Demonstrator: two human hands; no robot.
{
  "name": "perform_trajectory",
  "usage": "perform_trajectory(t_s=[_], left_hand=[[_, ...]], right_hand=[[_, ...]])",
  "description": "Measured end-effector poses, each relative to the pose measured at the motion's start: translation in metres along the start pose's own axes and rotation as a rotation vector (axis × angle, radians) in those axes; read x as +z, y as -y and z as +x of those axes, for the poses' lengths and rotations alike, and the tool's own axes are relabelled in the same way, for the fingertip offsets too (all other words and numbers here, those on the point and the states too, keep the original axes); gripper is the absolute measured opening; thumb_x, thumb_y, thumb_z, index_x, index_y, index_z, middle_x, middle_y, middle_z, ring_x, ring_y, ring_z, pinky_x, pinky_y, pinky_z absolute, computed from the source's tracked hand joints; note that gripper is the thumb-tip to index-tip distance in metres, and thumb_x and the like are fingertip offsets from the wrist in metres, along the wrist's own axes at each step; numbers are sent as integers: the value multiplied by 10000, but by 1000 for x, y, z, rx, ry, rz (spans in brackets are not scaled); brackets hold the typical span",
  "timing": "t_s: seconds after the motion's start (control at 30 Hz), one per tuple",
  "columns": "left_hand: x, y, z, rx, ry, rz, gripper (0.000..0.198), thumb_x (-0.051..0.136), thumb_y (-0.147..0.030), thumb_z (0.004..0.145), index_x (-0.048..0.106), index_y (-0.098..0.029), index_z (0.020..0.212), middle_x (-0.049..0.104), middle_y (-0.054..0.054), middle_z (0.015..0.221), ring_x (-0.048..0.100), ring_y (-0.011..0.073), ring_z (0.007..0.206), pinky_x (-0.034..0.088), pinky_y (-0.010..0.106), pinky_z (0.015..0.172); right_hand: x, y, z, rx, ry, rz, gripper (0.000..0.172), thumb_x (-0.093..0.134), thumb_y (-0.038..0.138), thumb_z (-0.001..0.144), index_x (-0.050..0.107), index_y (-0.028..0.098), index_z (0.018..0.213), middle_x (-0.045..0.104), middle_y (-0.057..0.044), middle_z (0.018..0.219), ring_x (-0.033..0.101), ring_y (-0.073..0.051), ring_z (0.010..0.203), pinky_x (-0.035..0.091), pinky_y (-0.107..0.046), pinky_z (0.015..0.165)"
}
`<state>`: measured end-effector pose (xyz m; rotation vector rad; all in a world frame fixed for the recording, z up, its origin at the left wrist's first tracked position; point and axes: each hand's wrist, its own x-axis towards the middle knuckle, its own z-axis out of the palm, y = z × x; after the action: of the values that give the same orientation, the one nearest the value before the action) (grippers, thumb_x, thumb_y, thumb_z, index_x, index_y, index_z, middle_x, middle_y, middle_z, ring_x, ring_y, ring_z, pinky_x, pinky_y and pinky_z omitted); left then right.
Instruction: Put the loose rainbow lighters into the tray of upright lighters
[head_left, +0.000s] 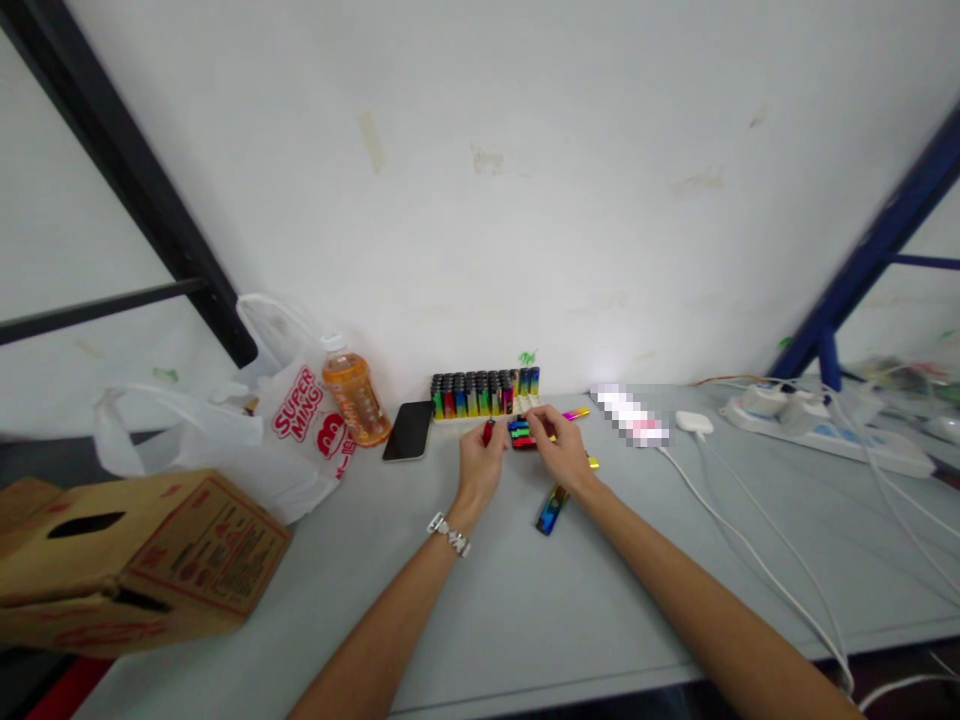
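Note:
A red lighter (pixel 489 432) is pinched upright in my left hand (pixel 480 465), just in front of the lighter tray. My right hand (pixel 559 445) is closed at the fingertips on the end of a blue lighter (pixel 517 426), which lies above a green and a red lighter (pixel 523 443). Its fingers hide part of these lighters. Behind both hands stands a white tray (pixel 450 421) with rows of upright, black-topped lighters (pixel 472 390); its front right part shows bare slots. A dark blue and gold lighter (pixel 551 510) lies by my right wrist.
Left of the tray are a dark phone (pixel 409 432), an orange drink bottle (pixel 356 395), a white plastic bag (pixel 300 450) and a cardboard box (pixel 150 560). On the right lie a lit phone-like screen (pixel 630 415), a white charger (pixel 694 423), cables and a power strip (pixel 825 430).

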<state>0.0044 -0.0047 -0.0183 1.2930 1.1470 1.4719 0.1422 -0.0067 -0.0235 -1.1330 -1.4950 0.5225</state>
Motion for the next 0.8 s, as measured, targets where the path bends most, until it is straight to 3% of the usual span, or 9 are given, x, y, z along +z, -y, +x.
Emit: perform_trajectory(t_s=[0.17,0.4,0.67,0.8], left_hand=[[0,2,1,48,-80,70,356,543,-431,779,428,-200,533,354,-64,480,325,82,468,261,225,469],[-4,4,-3,94,13,55,446,533,-552,835,456,-194,581,402,-51,522,371,93,496,276,226,486],[-1,1,1,104,-82,210,311,509,-351,800,460,-194,536,388,-56,490,354,102,496,262,243,504],[-3,1,0,101,-41,209,334,532,-408,825,496,-187,577,451,-44,520,404,114,533,300,242,537]], right_hand=[[0,0,-1,3,26,-14,278,494,412,934,636,190,845,611,-2,719,546,-159,667,428,-274,648],[1,-4,0,-10,55,-31,279,493,399,935,640,193,817,634,-5,728,561,-159,672,423,-268,646],[2,-3,-2,-5,77,-28,291,500,419,937,647,193,828,643,-10,745,572,-159,676,430,-270,647],[5,2,-4,2,104,-1,300,517,451,926,633,197,817,627,-5,701,550,-152,634,424,-270,611]])
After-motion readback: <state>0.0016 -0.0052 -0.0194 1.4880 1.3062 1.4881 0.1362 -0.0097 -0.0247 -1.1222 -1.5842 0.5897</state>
